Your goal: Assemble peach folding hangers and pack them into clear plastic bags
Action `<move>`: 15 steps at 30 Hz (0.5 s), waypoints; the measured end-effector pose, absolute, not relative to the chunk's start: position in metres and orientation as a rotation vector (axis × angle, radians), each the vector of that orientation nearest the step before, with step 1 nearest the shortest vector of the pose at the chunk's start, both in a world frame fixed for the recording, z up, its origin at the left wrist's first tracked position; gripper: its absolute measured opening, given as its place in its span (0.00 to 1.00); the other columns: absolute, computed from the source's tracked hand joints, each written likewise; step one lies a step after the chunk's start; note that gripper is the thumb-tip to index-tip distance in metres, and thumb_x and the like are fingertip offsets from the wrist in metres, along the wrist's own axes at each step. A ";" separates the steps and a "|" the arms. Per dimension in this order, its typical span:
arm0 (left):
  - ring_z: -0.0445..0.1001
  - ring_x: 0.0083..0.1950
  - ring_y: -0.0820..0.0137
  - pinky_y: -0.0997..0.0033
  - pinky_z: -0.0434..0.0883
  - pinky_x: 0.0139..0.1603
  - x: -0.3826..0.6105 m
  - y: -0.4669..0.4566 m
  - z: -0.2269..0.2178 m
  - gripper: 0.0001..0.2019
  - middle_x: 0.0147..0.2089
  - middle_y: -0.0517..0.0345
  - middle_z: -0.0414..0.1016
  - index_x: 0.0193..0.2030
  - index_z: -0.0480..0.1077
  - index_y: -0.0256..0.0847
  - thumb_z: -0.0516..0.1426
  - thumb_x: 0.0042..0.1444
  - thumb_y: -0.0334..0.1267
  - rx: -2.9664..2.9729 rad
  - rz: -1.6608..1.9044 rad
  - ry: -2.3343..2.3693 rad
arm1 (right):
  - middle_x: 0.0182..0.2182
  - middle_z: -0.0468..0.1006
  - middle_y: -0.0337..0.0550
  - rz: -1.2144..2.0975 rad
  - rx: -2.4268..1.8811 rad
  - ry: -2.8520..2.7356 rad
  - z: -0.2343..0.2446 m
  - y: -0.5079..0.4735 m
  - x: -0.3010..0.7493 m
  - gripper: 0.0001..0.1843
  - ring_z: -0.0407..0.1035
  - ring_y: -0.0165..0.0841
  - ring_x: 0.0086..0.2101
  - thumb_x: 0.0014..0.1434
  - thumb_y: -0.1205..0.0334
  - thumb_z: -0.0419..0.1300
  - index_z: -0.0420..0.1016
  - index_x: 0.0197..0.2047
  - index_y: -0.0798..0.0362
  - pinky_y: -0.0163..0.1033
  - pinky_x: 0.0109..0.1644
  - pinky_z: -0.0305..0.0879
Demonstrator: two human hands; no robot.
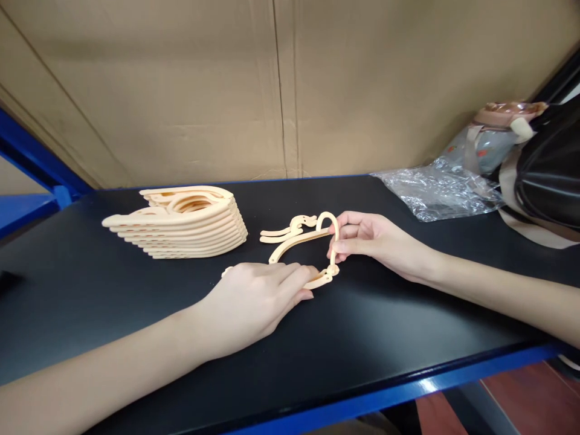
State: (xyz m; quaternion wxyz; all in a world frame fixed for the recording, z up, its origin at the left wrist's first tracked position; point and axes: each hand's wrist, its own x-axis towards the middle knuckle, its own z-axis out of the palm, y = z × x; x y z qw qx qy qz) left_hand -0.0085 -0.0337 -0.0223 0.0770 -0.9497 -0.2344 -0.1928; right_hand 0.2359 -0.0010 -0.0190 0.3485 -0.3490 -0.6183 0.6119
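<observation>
A cream plastic folding clothes hanger lies low over the black table between both hands. My left hand is closed over its near arm, and covers much of that arm. With thumb and fingers, my right hand pinches the hanger at its curved hook, on the right. Just behind the held hanger, more cream hanger parts show; whether they join it I cannot tell. To the left stands a neat stack of folded cream hangers, several layers high, apart from both hands.
The black table has a blue metal front edge. Cardboard walls off the back. At the right lie a crumpled clear plastic bag, a bottle with a strap and a dark bag.
</observation>
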 end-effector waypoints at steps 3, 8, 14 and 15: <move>0.79 0.27 0.70 0.73 0.67 0.22 -0.009 -0.036 -0.022 0.09 0.33 0.61 0.79 0.48 0.65 0.38 0.46 0.70 0.36 -2.821 -0.572 -0.696 | 0.29 0.81 0.36 1.507 -0.918 -1.618 -0.016 -0.005 0.235 0.10 0.73 0.26 0.30 0.55 0.67 0.67 0.70 0.37 0.53 0.34 0.42 0.70; 0.79 0.27 0.70 0.73 0.69 0.22 -0.008 -0.037 -0.023 0.10 0.32 0.61 0.79 0.49 0.66 0.37 0.47 0.70 0.36 -2.805 -0.554 -0.702 | 0.29 0.79 0.35 1.474 -0.911 -1.625 -0.014 -0.009 0.235 0.10 0.72 0.26 0.30 0.54 0.68 0.68 0.69 0.36 0.53 0.34 0.42 0.70; 0.78 0.27 0.70 0.74 0.69 0.24 -0.008 -0.037 -0.021 0.13 0.32 0.61 0.78 0.53 0.67 0.36 0.46 0.71 0.36 -2.798 -0.490 -0.726 | 0.29 0.79 0.35 1.445 -0.907 -1.634 -0.016 -0.009 0.235 0.12 0.72 0.26 0.30 0.54 0.67 0.69 0.68 0.35 0.53 0.34 0.39 0.70; 0.78 0.27 0.70 0.73 0.69 0.24 -0.007 -0.038 -0.021 0.13 0.32 0.61 0.78 0.55 0.66 0.35 0.45 0.71 0.36 -2.793 -0.464 -0.722 | 0.29 0.78 0.35 1.437 -0.909 -1.636 -0.016 -0.010 0.235 0.12 0.72 0.26 0.30 0.54 0.66 0.69 0.68 0.35 0.53 0.34 0.38 0.70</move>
